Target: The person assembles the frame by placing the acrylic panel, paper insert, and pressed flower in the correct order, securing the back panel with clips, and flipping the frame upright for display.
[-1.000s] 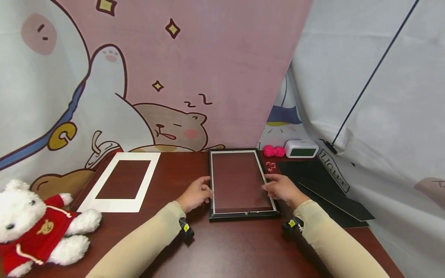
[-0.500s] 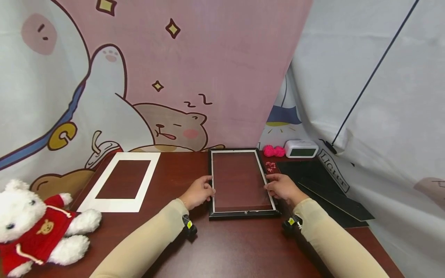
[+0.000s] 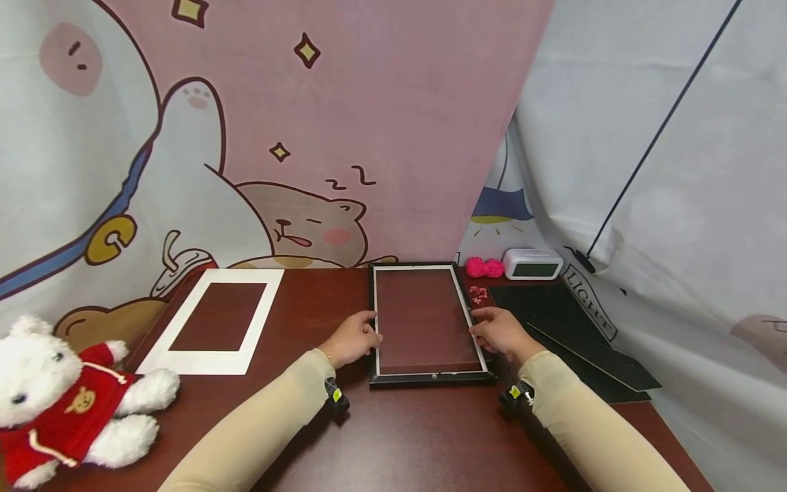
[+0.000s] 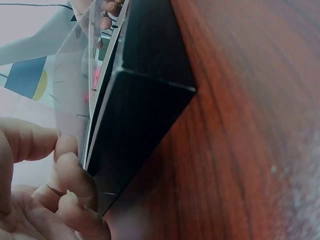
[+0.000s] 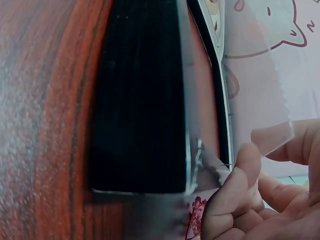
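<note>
A black picture frame (image 3: 432, 380) with a pale inner lip lies on the dark red table. Over its opening is a clear plastic sheet (image 4: 70, 85), which stands out plainly in both wrist views. My left hand (image 3: 352, 339) pinches the sheet's left edge between thumb and fingers. At the opposite edge, the fingers of my right hand (image 3: 503, 333) pinch a corner of the same sheet (image 5: 257, 95). From the wrist views, the sheet is raised above the frame's upper face near my fingers. Whether its far end touches the frame is unclear.
A white mat board (image 3: 147, 363) with a cut-out window lies left. A white teddy bear in a red jumper (image 3: 80, 400) sits front left. Black boards (image 3: 590, 345), a white digital clock (image 3: 533, 264), pink yarn (image 3: 484, 267) and small red flowers (image 3: 478, 295) are right.
Over the last second my left hand has shifted slightly right, and my right hand a little right too. Both keep hold of the clear sheet. The frame has barely moved.
</note>
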The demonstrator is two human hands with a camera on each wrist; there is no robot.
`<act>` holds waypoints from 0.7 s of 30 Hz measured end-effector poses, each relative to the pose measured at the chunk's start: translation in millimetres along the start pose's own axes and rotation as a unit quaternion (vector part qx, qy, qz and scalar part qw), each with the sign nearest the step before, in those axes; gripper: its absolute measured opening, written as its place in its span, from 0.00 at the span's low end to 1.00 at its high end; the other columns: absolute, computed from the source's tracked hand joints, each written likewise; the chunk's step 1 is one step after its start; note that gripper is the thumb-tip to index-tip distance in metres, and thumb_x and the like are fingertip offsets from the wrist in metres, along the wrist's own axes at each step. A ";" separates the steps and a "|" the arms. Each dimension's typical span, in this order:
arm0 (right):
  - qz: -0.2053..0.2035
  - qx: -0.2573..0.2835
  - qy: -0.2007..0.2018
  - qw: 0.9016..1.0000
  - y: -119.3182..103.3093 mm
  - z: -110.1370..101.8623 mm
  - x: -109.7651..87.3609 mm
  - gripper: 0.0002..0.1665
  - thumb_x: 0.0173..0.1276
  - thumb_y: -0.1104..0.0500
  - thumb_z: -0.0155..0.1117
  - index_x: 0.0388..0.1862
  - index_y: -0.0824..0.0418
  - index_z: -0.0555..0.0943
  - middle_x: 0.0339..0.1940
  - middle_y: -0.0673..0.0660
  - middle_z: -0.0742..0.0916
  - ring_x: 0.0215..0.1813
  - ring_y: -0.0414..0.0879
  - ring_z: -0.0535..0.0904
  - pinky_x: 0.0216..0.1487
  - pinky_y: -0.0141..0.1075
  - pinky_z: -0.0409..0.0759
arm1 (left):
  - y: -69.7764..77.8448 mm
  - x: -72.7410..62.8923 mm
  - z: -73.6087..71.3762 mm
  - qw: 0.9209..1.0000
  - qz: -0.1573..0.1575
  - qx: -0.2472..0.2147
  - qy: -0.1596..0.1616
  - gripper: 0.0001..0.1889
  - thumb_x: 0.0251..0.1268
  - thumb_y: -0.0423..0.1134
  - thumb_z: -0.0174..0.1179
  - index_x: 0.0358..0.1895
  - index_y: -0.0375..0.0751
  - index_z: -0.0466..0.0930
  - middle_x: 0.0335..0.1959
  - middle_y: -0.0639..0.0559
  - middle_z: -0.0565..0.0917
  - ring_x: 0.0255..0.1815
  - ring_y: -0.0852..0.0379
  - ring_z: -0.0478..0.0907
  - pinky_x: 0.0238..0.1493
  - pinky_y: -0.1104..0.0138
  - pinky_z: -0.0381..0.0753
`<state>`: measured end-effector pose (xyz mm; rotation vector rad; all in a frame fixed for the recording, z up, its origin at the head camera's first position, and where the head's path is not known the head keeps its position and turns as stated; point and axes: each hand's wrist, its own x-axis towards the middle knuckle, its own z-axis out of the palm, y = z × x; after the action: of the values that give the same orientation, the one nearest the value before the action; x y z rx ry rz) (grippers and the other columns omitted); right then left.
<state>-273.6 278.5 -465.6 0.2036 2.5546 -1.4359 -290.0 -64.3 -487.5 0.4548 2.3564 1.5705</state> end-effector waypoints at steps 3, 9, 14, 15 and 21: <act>-0.005 -0.009 0.001 1.000 0.2 0.8 0.4 0.31 0.76 0.61 0.62 0.74 0.70 0.72 0.52 0.67 0.86 0.46 0.53 0.85 0.43 0.46 0.87 | -0.6 0.2 -0.8 1.000 0.003 0.023 -0.006 0.35 0.71 0.28 0.60 0.77 0.20 0.60 0.29 0.45 0.84 0.26 0.56 0.76 0.32 0.67 0.78; -0.039 -0.068 0.029 0.997 -1.5 2.9 0.5 0.30 0.72 0.63 0.66 0.71 0.72 0.75 0.54 0.70 0.86 0.51 0.58 0.82 0.50 0.50 0.85 | -1.7 1.9 -3.2 0.993 0.009 0.113 0.014 0.37 0.70 0.33 0.65 0.78 0.25 0.62 0.29 0.49 0.79 0.24 0.58 0.74 0.30 0.66 0.75; -0.063 -0.127 0.044 0.989 -2.2 6.3 0.6 0.32 0.69 0.63 0.69 0.70 0.72 0.76 0.61 0.75 0.83 0.60 0.66 0.80 0.60 0.57 0.81 | -1.0 0.2 -5.3 0.984 -0.001 0.180 0.012 0.42 0.67 0.39 0.71 0.80 0.29 0.62 0.31 0.49 0.79 0.27 0.58 0.76 0.31 0.64 0.75; -0.068 -0.135 0.042 0.988 -2.2 6.9 0.8 0.32 0.69 0.62 0.69 0.70 0.72 0.76 0.61 0.76 0.83 0.60 0.66 0.80 0.60 0.58 0.81 | -1.1 -0.4 -5.6 0.982 -0.002 0.189 0.008 0.43 0.66 0.40 0.72 0.80 0.30 0.62 0.31 0.49 0.79 0.28 0.57 0.76 0.32 0.63 0.76; -0.086 -0.161 0.025 0.983 -3.1 10.9 -0.3 0.33 0.68 0.62 0.71 0.70 0.70 0.77 0.57 0.73 0.85 0.56 0.63 0.82 0.58 0.58 0.82 | -2.4 -4.8 -10.2 0.978 -0.007 0.209 -0.004 0.43 0.67 0.41 0.72 0.80 0.31 0.61 0.34 0.49 0.82 0.34 0.56 0.78 0.39 0.60 0.79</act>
<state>-272.8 267.6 -468.5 -0.0346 2.8573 -1.0553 -289.8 -75.7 -485.7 0.5247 2.6779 1.0558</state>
